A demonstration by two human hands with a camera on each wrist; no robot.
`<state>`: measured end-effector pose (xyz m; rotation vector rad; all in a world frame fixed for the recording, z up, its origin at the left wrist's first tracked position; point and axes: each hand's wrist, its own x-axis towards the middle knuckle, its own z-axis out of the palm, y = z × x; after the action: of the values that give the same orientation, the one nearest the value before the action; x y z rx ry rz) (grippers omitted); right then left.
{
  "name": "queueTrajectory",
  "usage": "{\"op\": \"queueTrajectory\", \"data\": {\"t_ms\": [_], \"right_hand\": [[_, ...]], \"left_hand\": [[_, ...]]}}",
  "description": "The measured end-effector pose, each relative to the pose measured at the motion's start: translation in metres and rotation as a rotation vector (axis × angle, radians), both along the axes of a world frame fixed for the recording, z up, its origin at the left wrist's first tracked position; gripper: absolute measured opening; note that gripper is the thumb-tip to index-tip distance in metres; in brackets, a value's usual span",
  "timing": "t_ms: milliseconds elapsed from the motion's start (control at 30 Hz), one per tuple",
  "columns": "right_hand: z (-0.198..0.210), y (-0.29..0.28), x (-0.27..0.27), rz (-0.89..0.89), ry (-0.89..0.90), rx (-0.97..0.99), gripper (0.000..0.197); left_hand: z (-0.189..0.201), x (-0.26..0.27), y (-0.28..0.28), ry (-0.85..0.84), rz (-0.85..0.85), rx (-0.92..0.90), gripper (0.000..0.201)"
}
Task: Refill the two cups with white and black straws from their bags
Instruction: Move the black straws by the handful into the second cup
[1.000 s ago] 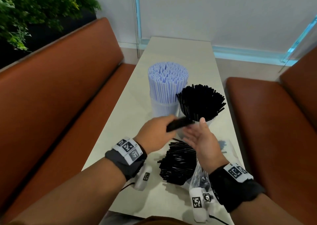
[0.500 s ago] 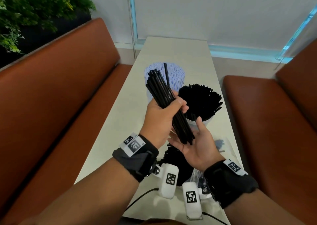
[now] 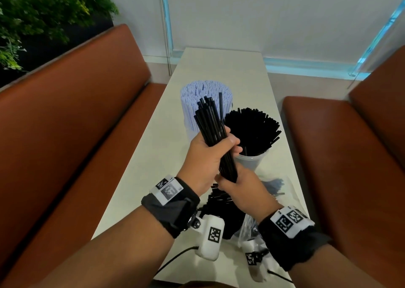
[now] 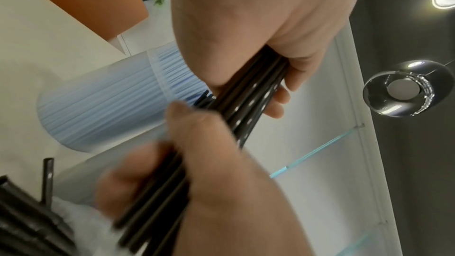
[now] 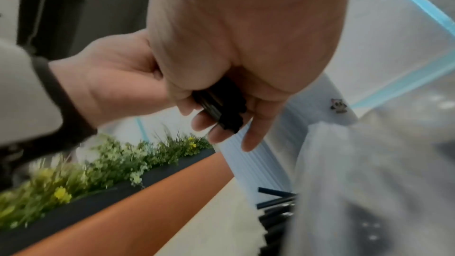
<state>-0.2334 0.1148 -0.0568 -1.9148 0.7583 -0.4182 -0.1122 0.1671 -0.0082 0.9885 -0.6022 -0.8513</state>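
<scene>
My left hand [image 3: 215, 150] grips a bundle of black straws [image 3: 211, 121] round its middle and holds it nearly upright above the table, close in front of the two cups. My right hand [image 3: 235, 183] is wrapped round the bundle's lower end; in the right wrist view its fingers [image 5: 222, 131] curl round the straw tips [image 5: 227, 110]. The cup of white straws [image 3: 205, 91] stands behind the bundle. To its right is the clear cup [image 3: 252, 161] packed with black straws [image 3: 252, 126]. A heap of black straws in their bag [image 3: 221, 211] lies under my wrists.
The narrow pale table [image 3: 221, 68] runs away from me between two brown benches [image 3: 72, 121], [image 3: 341, 147]. A crumpled clear bag [image 3: 275, 185] lies at the right near the cup. Green plants [image 3: 43, 9] stand behind the left bench.
The bundle swung from lying across my hands to nearly upright. My right hand turned from an open palm under the straws to a grip round their lower end.
</scene>
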Motion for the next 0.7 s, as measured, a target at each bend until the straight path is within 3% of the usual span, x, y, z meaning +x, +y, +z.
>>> {"op": "queueTrajectory", "data": {"t_ms": [233, 267, 367, 400, 467, 600, 700], "right_hand": [[-0.013, -0.005, -0.016, 0.059, 0.092, -0.078, 0.014], [-0.012, -0.009, -0.019, 0.075, 0.127, -0.113, 0.017], [-0.006, -0.027, -0.035, 0.112, 0.195, -0.14, 0.052], [-0.002, -0.033, -0.041, 0.123, 0.195, -0.132, 0.053], [0.002, -0.043, -0.048, 0.079, 0.191, -0.223, 0.047], [0.002, -0.058, -0.04, -0.218, 0.351, -0.456, 0.034], [-0.003, -0.065, -0.032, -0.22, 0.485, -0.459, 0.018]], "left_hand": [[0.015, 0.013, 0.001, -0.078, -0.129, -0.017, 0.014], [0.018, 0.015, -0.001, -0.088, -0.116, 0.001, 0.013], [0.03, 0.027, -0.013, -0.095, -0.022, 0.029, 0.014], [0.034, 0.031, -0.017, -0.1, 0.008, 0.031, 0.015], [0.041, 0.038, -0.026, -0.123, 0.031, 0.036, 0.018], [0.053, 0.032, -0.047, -0.171, 0.02, 0.037, 0.025], [0.063, 0.024, -0.063, -0.157, 0.084, 0.007, 0.025]]}}
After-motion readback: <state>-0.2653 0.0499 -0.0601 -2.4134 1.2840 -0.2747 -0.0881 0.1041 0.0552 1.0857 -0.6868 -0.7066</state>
